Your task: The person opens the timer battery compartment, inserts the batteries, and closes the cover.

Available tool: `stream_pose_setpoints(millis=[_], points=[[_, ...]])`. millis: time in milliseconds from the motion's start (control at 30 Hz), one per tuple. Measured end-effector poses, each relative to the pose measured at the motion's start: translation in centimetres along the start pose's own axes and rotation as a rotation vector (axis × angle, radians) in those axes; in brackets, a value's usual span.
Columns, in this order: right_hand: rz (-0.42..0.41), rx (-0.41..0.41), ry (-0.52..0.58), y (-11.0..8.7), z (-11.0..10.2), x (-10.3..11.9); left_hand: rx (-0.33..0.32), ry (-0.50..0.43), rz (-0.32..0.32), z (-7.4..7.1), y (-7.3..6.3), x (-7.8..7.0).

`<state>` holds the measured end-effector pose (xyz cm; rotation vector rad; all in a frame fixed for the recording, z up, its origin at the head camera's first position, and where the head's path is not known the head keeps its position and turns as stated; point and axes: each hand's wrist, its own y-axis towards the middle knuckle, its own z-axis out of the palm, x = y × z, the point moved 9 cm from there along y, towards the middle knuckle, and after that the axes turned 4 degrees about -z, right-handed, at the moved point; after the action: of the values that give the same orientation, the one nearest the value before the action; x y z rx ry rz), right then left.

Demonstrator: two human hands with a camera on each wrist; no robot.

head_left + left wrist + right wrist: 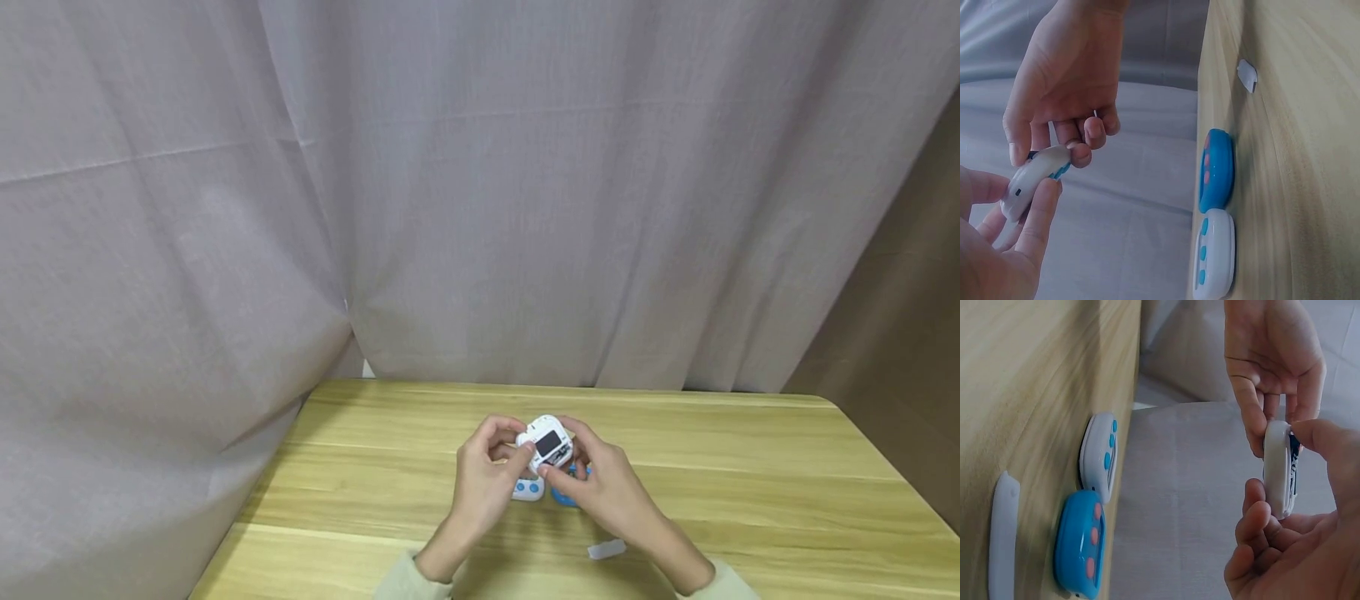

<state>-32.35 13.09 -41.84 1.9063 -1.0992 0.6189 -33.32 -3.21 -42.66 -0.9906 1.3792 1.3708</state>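
A small white device like a digital timer [545, 440] is held up above the table, its back with a dark panel and an uncovered slot turned to the head view. Blue buttons show on its far side in the left wrist view. My left hand [485, 471] grips its left edge between thumb and fingers. At the lower right edge my right hand [609, 483] pinches it, the thumb by the slot. In the right wrist view something dark sits in the slot; whether it is a battery I cannot tell.
On the wooden table [360, 483] lie a white timer with blue buttons [1099, 453] and a blue one with pink buttons [1079, 544], side by side. A small white cover-like strip [607, 549] lies nearer, by the right forearm. Grey curtain [480, 208] hangs behind the table.
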Motion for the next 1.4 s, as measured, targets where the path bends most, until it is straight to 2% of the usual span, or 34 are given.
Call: stream_pose_setpoints(millis=[267,567,800,1000,1233,1400], points=[[0.137,0.044,0.223,0.1,0.6,-1.1,-0.015,-0.016,-0.021,-0.2,-0.3,-0.2],[0.150,0.002,0.317,0.3,0.7,-1.4,-0.032,-0.034,-0.030,-0.3,-0.3,-0.2],[0.159,-0.015,0.303,0.2,0.7,-1.5,-0.039,-0.013,-0.030,-0.3,-0.5,-0.1],[0.138,-0.029,0.274,0.2,0.2,-1.4,-0.026,-0.070,-0.067,0.0,-0.5,0.2],[0.149,0.052,0.299,0.4,0.0,-1.7,0.001,-0.050,-0.062,0.0,-0.3,0.1],[0.084,0.146,0.251,0.4,-0.9,-1.7,0.013,-0.026,-0.045,0.1,0.0,0.0]])
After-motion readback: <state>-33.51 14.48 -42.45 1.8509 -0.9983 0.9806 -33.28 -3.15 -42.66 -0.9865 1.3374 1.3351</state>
